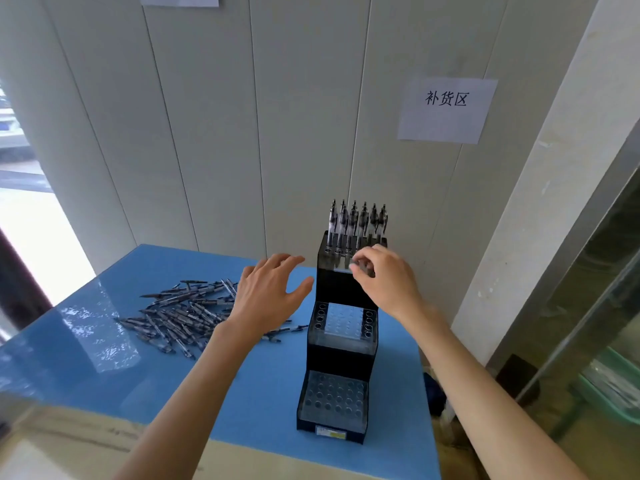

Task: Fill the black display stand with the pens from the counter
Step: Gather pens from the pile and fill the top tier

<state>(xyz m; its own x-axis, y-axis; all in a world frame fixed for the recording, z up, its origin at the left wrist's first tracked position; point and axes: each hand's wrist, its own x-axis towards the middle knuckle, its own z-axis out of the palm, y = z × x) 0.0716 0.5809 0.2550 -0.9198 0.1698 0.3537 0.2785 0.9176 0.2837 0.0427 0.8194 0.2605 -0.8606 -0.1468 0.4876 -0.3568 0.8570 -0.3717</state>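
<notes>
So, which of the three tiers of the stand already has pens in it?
The top tier, at the back, where the right hand is. Pens stand upright in it; the middle tier and bottom tier show only empty holes.

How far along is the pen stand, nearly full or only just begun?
Only begun. The top tier of the black stand already has pens standing upright in it. The right hand is at that tier's front edge, fingers pinched; a pen there is too blurred to confirm. The left hand hovers open. The middle tier and bottom tier show empty holes, and a big pile of pens waits on the counter.
</notes>
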